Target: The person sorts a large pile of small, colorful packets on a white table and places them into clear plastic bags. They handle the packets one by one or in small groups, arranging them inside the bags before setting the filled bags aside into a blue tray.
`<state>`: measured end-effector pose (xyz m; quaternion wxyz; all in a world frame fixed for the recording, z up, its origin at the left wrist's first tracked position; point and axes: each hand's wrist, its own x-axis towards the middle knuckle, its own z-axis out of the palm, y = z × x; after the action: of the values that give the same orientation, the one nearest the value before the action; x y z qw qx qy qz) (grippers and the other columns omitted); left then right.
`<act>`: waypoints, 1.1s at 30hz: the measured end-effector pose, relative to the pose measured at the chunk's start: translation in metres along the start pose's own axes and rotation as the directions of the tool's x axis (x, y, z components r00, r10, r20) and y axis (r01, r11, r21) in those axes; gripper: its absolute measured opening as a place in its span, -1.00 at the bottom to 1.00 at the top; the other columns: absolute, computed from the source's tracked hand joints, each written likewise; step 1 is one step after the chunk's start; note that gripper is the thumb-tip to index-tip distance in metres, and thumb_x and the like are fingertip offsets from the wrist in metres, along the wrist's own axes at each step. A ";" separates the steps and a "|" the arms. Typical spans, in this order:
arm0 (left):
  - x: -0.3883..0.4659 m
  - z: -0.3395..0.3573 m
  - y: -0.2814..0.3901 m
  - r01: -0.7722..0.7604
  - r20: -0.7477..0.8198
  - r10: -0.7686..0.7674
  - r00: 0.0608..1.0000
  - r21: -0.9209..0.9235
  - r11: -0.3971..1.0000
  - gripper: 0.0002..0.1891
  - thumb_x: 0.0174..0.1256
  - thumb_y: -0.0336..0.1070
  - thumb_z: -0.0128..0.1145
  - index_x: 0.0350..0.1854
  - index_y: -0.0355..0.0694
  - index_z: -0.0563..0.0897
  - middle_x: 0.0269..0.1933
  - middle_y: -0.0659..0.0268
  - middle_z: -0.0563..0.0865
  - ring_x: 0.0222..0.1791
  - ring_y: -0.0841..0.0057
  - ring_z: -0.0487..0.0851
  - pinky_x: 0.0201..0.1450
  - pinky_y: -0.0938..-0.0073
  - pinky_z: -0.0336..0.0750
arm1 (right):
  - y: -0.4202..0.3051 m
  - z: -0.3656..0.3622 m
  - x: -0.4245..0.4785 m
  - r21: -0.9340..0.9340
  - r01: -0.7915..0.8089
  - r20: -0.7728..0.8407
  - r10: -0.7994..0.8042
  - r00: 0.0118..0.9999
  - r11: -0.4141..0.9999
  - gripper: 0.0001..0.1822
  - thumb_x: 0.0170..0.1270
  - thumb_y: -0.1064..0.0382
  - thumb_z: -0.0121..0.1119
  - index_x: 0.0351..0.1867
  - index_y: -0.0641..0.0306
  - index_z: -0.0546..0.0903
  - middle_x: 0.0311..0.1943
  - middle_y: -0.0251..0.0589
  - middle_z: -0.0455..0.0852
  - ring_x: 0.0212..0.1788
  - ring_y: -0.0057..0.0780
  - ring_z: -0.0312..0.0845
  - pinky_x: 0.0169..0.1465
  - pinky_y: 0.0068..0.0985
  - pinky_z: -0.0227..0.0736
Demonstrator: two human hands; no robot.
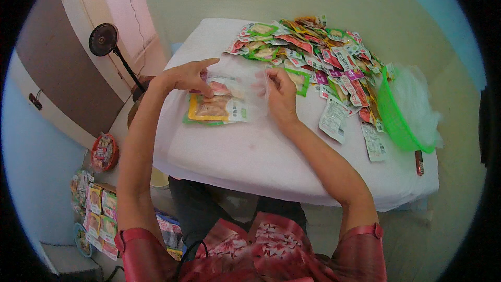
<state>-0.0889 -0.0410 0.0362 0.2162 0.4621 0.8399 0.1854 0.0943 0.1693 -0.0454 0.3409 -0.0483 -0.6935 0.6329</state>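
A clear plastic bag (254, 100) lies on the white-covered table, with several flat snack packets (213, 107) inside or under it; the layers are hard to tell apart. My left hand (191, 76) rests on the packets at the bag's left end, thumb pressing down and fingers spread. With curled fingers, my right hand (281, 90) pinches the bag's right edge. Just beyond the right hand is a green-edged packet (299, 81). A large heap of mixed packets (309, 47) spreads over the back and right of the table.
A green plastic basket (403, 121) holding clear bags (420, 105) stands at the table's right, near a small red object (419, 163). Two white packets lie nearer the front. On the floor at left are a black fan (103, 40), a red basket (115, 152) and more packets (101, 217).
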 end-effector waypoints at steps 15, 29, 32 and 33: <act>-0.077 0.079 0.007 -0.460 -0.610 -0.334 0.719 -0.777 0.430 -0.47 0.08 -0.46 0.49 0.15 -0.37 0.61 -0.05 0.22 0.79 -0.14 0.52 0.78 -0.03 0.48 0.67 | -0.003 0.007 -0.005 0.160 -0.116 0.193 0.084 0.978 0.980 -0.41 0.27 0.19 0.51 0.22 0.38 0.49 0.09 -0.12 0.69 0.10 -0.48 0.66 0.05 -0.50 0.62; -0.077 0.108 0.060 -0.356 -0.527 -0.292 0.798 -0.803 0.477 0.26 0.04 -0.40 0.55 0.66 -0.36 -0.17 0.38 -0.08 0.50 0.40 0.19 0.51 0.42 0.23 0.43 | -0.077 0.006 -0.025 -0.200 0.094 0.291 -0.032 0.956 0.975 -0.47 0.15 0.18 0.54 0.11 0.34 0.64 -0.06 -0.25 0.79 -0.05 -0.56 0.69 0.08 -0.48 0.61; -0.081 0.114 0.075 -0.412 -0.597 -0.238 0.766 -0.740 0.531 0.27 0.07 -0.35 0.52 0.68 -0.28 -0.22 0.39 -0.08 0.49 0.41 0.14 0.48 0.44 0.20 0.41 | -0.083 0.011 -0.033 -0.251 0.174 0.284 -0.099 0.954 0.952 -0.55 0.18 0.21 0.49 0.06 0.34 0.64 -0.09 -0.23 0.79 -0.10 -0.56 0.66 0.03 -0.48 0.59; -0.078 0.117 0.077 -0.412 -0.612 -0.278 0.740 -0.740 0.531 0.21 0.11 -0.32 0.48 0.68 -0.25 -0.17 0.33 -0.04 0.55 0.36 0.16 0.55 0.42 0.23 0.44 | -0.084 0.012 -0.035 -0.245 0.198 0.275 -0.127 0.953 0.949 -0.59 0.19 0.21 0.47 0.01 0.36 0.63 -0.13 -0.22 0.79 -0.15 -0.54 0.65 0.01 -0.47 0.58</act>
<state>0.0648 -0.0562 -0.0080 0.0872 0.2335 0.6390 0.7277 0.1451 0.1257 0.0175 0.2901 0.0457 -0.8128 0.5030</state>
